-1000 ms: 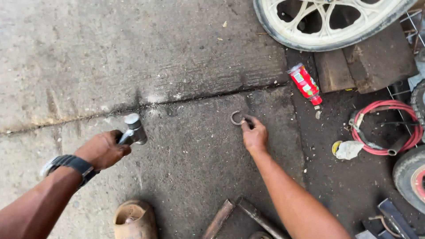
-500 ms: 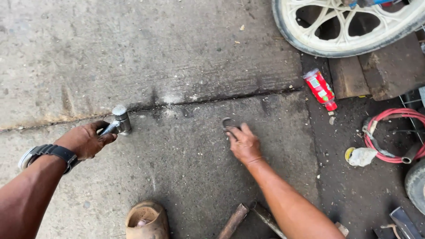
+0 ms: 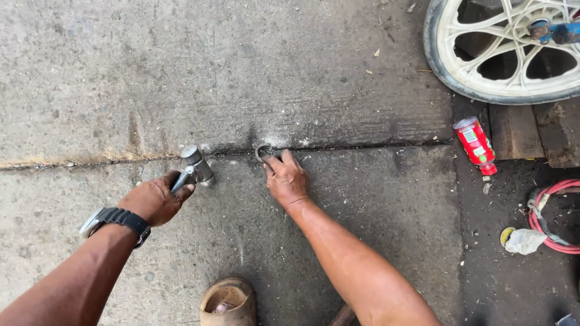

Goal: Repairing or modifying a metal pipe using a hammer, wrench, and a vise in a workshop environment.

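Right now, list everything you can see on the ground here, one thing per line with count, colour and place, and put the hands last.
concrete floor: one, grey, across the view, with a crack running left to right
metal ring: one, grey, on the crack at the right fingertips
hammer: one, silver head, on the floor by the crack
spray can: one, red, lying at right
wheel: one, cream spokes with dark tyre, top right
hose: one, red coil, right edge
rag: one, whitish, beside the hose
sandal: one, brown, bottom centre
wristwatch: one, black strap, left wrist
left hand: gripping the hammer handle
right hand: fingertips at the ring
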